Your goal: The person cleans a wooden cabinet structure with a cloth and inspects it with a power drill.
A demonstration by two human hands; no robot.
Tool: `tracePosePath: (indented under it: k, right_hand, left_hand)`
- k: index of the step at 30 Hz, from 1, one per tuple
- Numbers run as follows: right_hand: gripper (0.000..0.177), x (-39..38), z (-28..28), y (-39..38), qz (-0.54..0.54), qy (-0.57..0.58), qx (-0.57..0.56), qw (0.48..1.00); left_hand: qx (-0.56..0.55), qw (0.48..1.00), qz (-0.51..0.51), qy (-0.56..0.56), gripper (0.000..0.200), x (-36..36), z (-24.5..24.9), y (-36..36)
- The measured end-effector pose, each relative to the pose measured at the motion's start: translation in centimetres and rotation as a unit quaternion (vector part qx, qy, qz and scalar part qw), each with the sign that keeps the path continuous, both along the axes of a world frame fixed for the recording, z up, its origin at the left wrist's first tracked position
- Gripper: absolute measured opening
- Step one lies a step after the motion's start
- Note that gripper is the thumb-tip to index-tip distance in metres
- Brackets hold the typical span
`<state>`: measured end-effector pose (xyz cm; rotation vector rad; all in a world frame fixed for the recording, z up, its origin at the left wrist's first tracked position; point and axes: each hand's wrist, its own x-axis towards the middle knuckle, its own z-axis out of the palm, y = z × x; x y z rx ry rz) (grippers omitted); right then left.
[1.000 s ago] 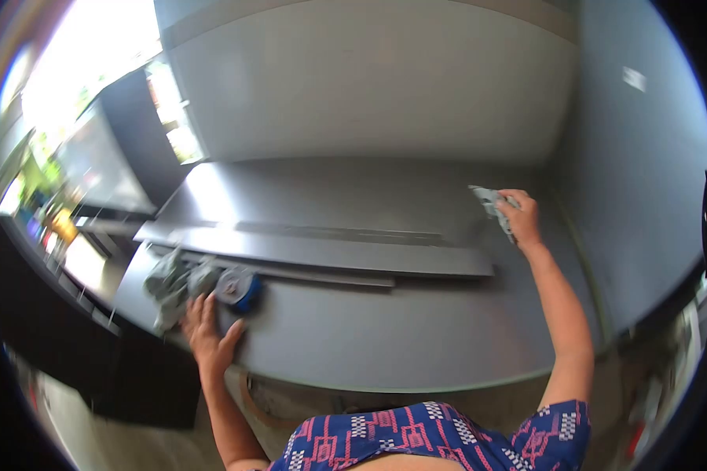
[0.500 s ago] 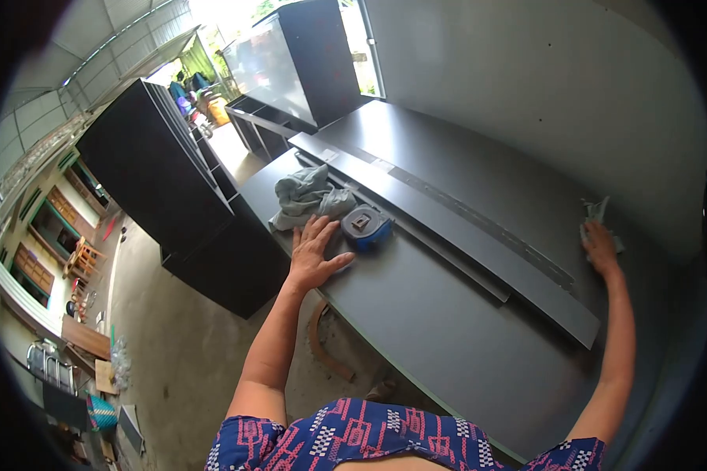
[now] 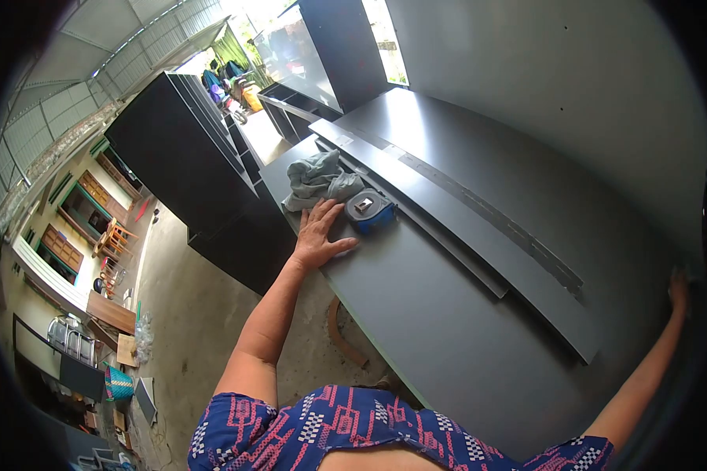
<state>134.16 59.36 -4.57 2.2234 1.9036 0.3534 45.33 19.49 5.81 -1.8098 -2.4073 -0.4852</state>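
Note:
My left hand (image 3: 319, 235) lies with spread fingers on the dark grey board (image 3: 416, 275), near its left edge. Just beyond the fingertips are a crumpled grey-green cloth (image 3: 319, 177) and a blue and grey tape measure (image 3: 369, 210). Far out at the right, my right hand (image 3: 679, 292) presses a pale rag (image 3: 690, 272) against the board; dark image edge and blur hide part of it. Between the hands, long narrow grey strips (image 3: 471, 235) lie stacked across the board.
A tall dark cabinet (image 3: 181, 165) stands on the concrete floor (image 3: 173, 314) to the left. Another cabinet (image 3: 342, 51) is at the back. A grey wall (image 3: 542, 102) rises along the right. A curved brown piece (image 3: 342, 337) lies beneath the board's edge.
My right hand has slid with the rag farther right and lower, toward the image edge. My left hand stays flat by the tape measure. The whole view has shifted slightly.

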Motion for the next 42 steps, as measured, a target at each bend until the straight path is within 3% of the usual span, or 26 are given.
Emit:
tracePosePath:
  k: [4, 7, 10, 25, 35, 38, 40, 42]
  right_hand:
    - [0.056, 7.8, -2.4, -1.9, -0.033, -0.119, 0.03, 0.992]
    - [0.06, 8.4, -2.9, -3.6, -0.062, -0.143, 0.043, 0.987]
    - [0.058, 5.2, -0.6, -5.5, -0.11, -0.125, 0.035, 0.985]
    - [0.054, 0.9, 1.1, -15.0, -0.19, -0.035, 0.057, 0.979]
    - [0.06, -5.1, 2.5, -29.9, -0.291, 0.012, 0.075, 0.954]
    - [0.063, -8.2, 2.8, -34.5, -0.322, 0.035, 0.088, 0.942]
    - [0.064, -15.0, 6.1, -38.8, -0.323, 0.018, 0.038, 0.946]
    - [0.066, -14.7, 5.1, -40.2, -0.342, 0.056, 0.075, 0.935]
  left_hand:
    - [-0.004, 1.0, 0.002, -0.001, 0.09, 0.2, 0.3, 0.0]
    - [-0.003, 1.0, 0.0, -0.005, 0.088, 0.2, 0.3, 0.1]
    - [0.001, 1.0, 0.001, -0.009, 0.086, 0.2, 0.3, 0.0]
    - [0.019, 0.999, -0.004, -0.026, 0.087, -0.4, -0.2, -0.5]
    - [0.03, 0.998, -0.032, -0.054, 0.086, -1.1, -0.2, -1.1]
    - [0.046, 0.995, -0.046, -0.075, 0.083, -1.5, -0.1, -1.3]
    - [0.059, 0.992, -0.059, -0.094, 0.081, -1.7, 0.1, -1.6]
    - [0.062, 0.991, -0.064, -0.095, 0.08, -1.9, -0.2, -1.3]
